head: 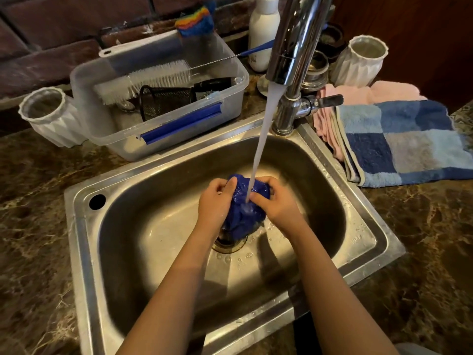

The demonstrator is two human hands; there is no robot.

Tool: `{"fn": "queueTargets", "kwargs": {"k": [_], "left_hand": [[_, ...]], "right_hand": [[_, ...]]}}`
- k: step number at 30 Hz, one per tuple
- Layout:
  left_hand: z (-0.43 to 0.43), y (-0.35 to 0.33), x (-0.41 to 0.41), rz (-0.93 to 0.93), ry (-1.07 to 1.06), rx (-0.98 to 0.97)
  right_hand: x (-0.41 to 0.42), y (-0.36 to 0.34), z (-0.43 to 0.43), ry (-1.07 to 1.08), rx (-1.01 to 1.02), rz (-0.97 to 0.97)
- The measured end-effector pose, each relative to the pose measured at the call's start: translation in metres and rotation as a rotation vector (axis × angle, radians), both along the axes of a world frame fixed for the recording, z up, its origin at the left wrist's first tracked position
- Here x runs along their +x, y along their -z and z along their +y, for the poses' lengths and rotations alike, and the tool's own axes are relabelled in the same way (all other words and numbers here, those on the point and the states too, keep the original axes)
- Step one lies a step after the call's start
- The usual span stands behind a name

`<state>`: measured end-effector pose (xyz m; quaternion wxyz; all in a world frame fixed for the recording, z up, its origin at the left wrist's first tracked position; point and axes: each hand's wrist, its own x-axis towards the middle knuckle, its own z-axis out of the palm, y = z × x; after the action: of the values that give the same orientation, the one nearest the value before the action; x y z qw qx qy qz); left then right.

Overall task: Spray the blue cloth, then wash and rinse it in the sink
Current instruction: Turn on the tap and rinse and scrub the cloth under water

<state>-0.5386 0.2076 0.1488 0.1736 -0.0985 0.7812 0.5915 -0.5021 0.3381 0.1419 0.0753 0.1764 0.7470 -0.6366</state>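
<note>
The blue cloth (243, 216) is bunched up and wet, held over the drain in the middle of the steel sink (153, 247). My left hand (213, 201) grips its left side and my right hand (276, 203) grips its right side, fingers curled into the fabric. Water runs in a white stream from the chrome faucet (294, 47) straight onto the cloth between my hands. The lower part of the cloth hangs above the drain (229, 245), partly hiding it. No spray bottle is clearly visible.
A clear plastic bin (230, 103) with brushes and a black mesh cup stands behind the sink at left. White ribbed cups sit at far left (48, 116) and back right (363, 62). A blue checked towel (409, 144) over a pink one lies right. A white bottle (263, 32) stands behind.
</note>
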Motion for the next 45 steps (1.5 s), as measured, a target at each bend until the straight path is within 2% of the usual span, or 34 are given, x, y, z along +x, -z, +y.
{"fn": "queueTargets", "kwargs": {"k": [2,5,7,11,15,18,21,23,27,31,34,36,39,43,45], "left_hand": [[-0.005,0.003,-0.003,0.034,-0.049,0.015],[-0.002,-0.004,-0.004,-0.023,0.077,0.167],[0.005,-0.002,0.000,-0.074,0.107,0.182],[0.017,0.009,0.004,-0.181,-0.132,0.151],[0.023,0.004,0.005,-0.425,-0.229,0.420],[0.029,0.000,0.012,-0.405,-0.222,0.423],[0.033,-0.010,0.013,-0.375,-0.240,0.373],[0.031,-0.012,0.009,-0.319,-0.227,0.347],[0.025,-0.013,0.004,-0.220,-0.155,0.246],[0.017,-0.004,-0.007,-0.286,-0.230,0.216],[0.019,-0.002,-0.009,-0.382,-0.265,0.321],[0.024,-0.001,-0.002,-0.382,-0.232,0.371],[0.028,0.002,0.011,-0.379,-0.237,0.377],[0.035,0.000,0.014,-0.368,-0.245,0.327],[0.037,-0.002,0.015,-0.337,-0.243,0.292]], "right_hand": [[0.000,-0.002,-0.002,0.003,0.024,0.007],[0.001,-0.010,-0.010,-0.067,0.040,0.052],[-0.003,-0.011,-0.015,-0.001,0.083,0.079],[-0.003,-0.012,-0.026,0.112,0.220,0.031],[-0.002,-0.016,-0.046,0.084,0.286,-0.037],[-0.017,-0.014,-0.040,0.153,0.306,-0.014],[-0.027,-0.003,-0.031,0.253,0.145,0.001],[-0.030,-0.002,-0.030,0.260,0.123,-0.011],[-0.032,-0.004,-0.026,0.139,0.365,-0.042],[-0.010,-0.009,-0.046,0.015,0.401,0.033],[-0.004,-0.009,-0.063,0.102,0.428,0.012],[-0.010,-0.009,-0.061,0.187,0.450,-0.025],[-0.022,-0.007,-0.047,0.255,0.348,-0.046],[-0.035,0.011,-0.027,0.271,0.265,-0.171],[-0.037,0.018,-0.023,0.261,0.105,-0.160]]}}
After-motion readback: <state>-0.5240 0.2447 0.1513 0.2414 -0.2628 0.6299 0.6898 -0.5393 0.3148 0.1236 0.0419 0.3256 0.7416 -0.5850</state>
